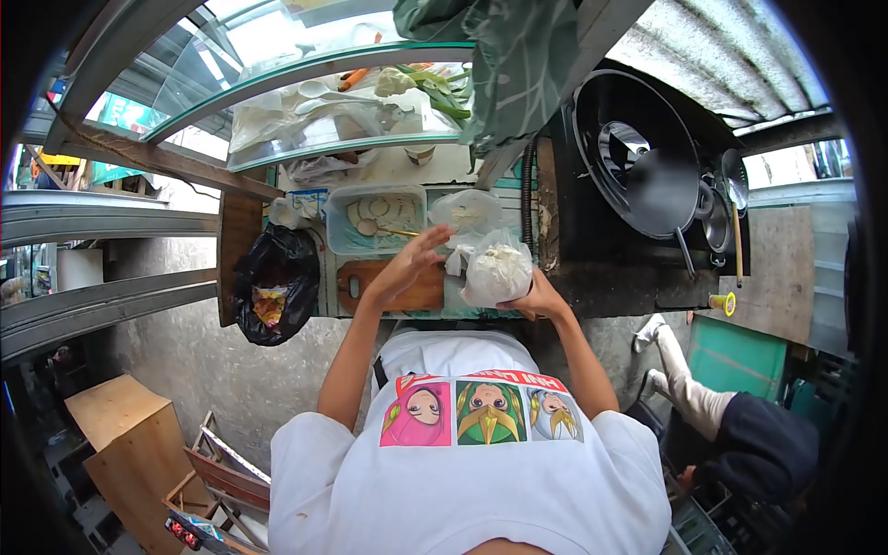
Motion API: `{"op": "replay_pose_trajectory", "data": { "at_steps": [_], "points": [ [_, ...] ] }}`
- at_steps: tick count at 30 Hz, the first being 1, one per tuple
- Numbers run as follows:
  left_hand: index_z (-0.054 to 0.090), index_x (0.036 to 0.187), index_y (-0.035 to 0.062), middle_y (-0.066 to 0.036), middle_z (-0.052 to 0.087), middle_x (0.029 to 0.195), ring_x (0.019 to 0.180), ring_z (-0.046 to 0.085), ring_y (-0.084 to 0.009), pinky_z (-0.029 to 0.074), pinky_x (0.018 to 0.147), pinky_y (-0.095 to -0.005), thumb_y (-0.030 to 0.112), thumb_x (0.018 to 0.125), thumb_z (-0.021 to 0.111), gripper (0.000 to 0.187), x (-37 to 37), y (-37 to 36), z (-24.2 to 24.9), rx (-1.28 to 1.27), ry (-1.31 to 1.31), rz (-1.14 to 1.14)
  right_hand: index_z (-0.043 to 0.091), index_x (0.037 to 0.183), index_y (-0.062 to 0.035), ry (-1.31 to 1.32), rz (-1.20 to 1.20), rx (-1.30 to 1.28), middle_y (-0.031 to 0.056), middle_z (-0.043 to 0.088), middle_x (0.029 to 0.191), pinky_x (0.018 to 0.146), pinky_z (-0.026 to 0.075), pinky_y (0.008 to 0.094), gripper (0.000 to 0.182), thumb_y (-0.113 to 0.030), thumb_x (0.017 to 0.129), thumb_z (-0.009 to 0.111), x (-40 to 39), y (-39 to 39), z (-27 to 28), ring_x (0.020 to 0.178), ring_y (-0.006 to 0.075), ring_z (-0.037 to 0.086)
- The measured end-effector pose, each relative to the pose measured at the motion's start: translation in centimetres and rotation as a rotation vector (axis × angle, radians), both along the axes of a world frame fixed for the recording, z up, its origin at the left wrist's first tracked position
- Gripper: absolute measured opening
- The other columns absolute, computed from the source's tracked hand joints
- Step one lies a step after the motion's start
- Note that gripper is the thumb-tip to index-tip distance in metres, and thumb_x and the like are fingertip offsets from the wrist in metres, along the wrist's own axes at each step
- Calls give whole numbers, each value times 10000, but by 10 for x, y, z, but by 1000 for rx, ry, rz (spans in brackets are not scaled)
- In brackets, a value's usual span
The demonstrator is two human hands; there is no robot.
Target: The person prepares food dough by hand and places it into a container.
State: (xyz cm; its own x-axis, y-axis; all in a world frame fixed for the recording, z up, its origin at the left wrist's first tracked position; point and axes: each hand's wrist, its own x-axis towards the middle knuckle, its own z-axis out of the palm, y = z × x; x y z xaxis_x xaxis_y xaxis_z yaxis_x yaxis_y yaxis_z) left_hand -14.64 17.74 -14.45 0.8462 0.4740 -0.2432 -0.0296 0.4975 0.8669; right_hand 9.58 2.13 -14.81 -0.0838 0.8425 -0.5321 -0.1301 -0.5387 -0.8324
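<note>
My right hand (538, 298) grips a clear plastic bag of white powder (498, 275) from its right side and underneath, above the counter's front edge. To the left of the bag, my left hand (414, 266) is raised with its fingers stretched out and holds nothing. It hovers over a wooden cutting board (351, 283). Behind that board stands a clear plastic tub (375, 251) with pale batter-like contents and a spoon with a brownish handle (398, 231) in it. A second clear container (467, 202) sits beyond the bag.
A black plastic bag (248, 277) with wrappers hangs at the counter's left end. On the right, a large dark wok (592, 176) occupies the stove. A glass shelf (314, 146) with vegetables and a hanging green cloth (518, 74) are overhead. Another person's leg (689, 384) shows at right.
</note>
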Motion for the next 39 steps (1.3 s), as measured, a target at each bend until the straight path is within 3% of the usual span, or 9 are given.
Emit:
{"op": "replay_pose_trajectory", "data": {
  "at_steps": [3, 7, 10, 13, 22, 25, 26, 32, 39],
  "points": [
    [267, 1396, -7, -176, 377, 1396, 1281, 377, -245, 326, 1035, -360, 490, 803, 646, 862, 29, -12, 12, 144, 217, 80, 482, 1249, -29, -38, 57, 203, 51, 568, 1162, 963, 382, 292, 818, -91, 519, 847, 17, 1, -14, 1069, 155, 518],
    [309, 1375, -11, -175, 429, 1351, 1227, 441, -243, 359, 1006, -342, 479, 814, 641, 815, 53, -28, -2, 277, 436, -36, 463, 1267, -30, -40, 165, 161, 52, 563, 1164, 971, 372, 297, 845, -98, 517, 847, 29, 14, -25, 1079, 155, 508],
    [351, 1355, 23, -142, 494, 1263, 1133, 515, -247, 445, 912, -334, 521, 830, 599, 765, 52, -35, -19, 6, 442, -56, 443, 1284, -32, 37, 183, 153, 66, 560, 1168, 977, 364, 306, 856, -92, 525, 834, 29, 28, -26, 1094, 162, 497],
    [325, 1364, 8, -151, 471, 1279, 1153, 485, -241, 482, 871, -367, 519, 872, 529, 737, 53, -41, -4, -187, 400, -4, 431, 1296, -34, 81, 226, 25, 79, 549, 1184, 985, 355, 307, 844, -112, 547, 812, 25, 33, -35, 1101, 177, 494],
    [350, 1352, 17, -166, 498, 1241, 1114, 524, -281, 529, 767, -438, 617, 852, 457, 788, 65, -24, -19, -257, 622, -77, 406, 1308, 4, 188, 166, -310, 122, 546, 1174, 923, 389, 287, 776, -211, 648, 751, 21, 56, -11, 1078, 180, 505],
    [412, 1320, 32, -156, 549, 1174, 1050, 564, -271, 534, 730, -430, 639, 837, 447, 777, 72, -18, -16, -265, 684, -6, 519, 1162, 6, 157, 218, -403, 111, 655, 876, 469, 450, 209, 571, -333, 733, 685, 24, 66, 0, 643, 158, 641],
    [412, 1320, 32, -156, 549, 1174, 1050, 564, -271, 534, 730, -430, 639, 837, 447, 777, 73, -15, -18, -264, 683, -7, 574, 1050, -11, 156, 175, -378, 88, 656, 735, 318, 340, 196, 482, -389, 761, 652, 21, 67, -4, 458, 151, 597],
    [493, 1261, 64, -132, 604, 1078, 959, 601, -254, 521, 729, -398, 667, 828, 423, 746, 73, -3, -23, -328, 691, 17, 564, 1041, 18, 247, 101, -447, 102, 652, 764, 336, 349, 203, 543, -444, 766, 638, 21, 86, -10, 481, 150, 593],
    [447, 1278, 22, -134, 584, 1114, 1011, 584, -238, 515, 806, -373, 497, 922, 372, 599, 42, -24, -44, -526, 567, 168, 555, 1009, 64, 309, 12, -418, 127, 648, 725, 318, 389, 208, 514, -381, 769, 647, 21, 82, -15, 460, 168, 596]
  ]
}}
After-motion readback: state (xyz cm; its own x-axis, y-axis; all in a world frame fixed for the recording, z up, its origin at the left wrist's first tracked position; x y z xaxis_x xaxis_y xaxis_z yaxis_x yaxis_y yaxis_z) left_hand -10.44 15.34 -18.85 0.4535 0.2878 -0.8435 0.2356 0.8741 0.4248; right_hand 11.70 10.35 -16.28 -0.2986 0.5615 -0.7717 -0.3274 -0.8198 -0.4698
